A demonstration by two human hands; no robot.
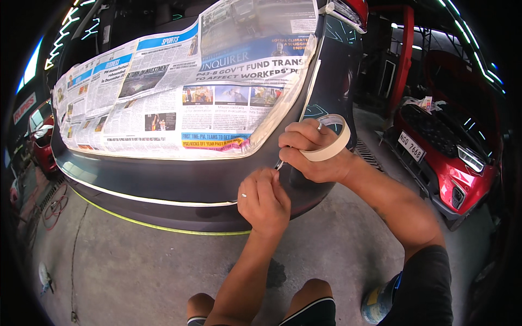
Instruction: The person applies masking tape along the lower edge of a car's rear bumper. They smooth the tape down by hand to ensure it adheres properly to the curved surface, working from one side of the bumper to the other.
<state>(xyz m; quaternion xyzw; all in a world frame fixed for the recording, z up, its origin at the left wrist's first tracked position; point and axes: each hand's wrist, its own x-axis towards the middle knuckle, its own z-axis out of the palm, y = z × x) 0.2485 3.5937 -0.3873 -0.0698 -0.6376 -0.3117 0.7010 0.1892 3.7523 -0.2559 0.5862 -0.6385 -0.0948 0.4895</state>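
A dark car bumper (pixel 141 176) curves in front of me, its upper part covered by taped newspaper sheets (pixel 157 98). My right hand (pixel 310 146) is closed, with a cream roll of masking tape (pixel 329 150) hooked over it. Just below and to its left, my left hand (pixel 265 200) pinches its fingertips together near the bumper's corner. A small shiny bit shows between the two hands, too small to name. Along the lower bumper runs a white tape strip (pixel 157 197), its right end close to my left hand. Beneath it lies a yellow-green line (pixel 152 224).
On the right stands a red car (pixel 457 185) with its hood raised, beside a red post (pixel 401 60). A bucket (pixel 375 307) sits near my right leg. Another red car (pixel 41 133) and a red hose (pixel 53 209) are at the left.
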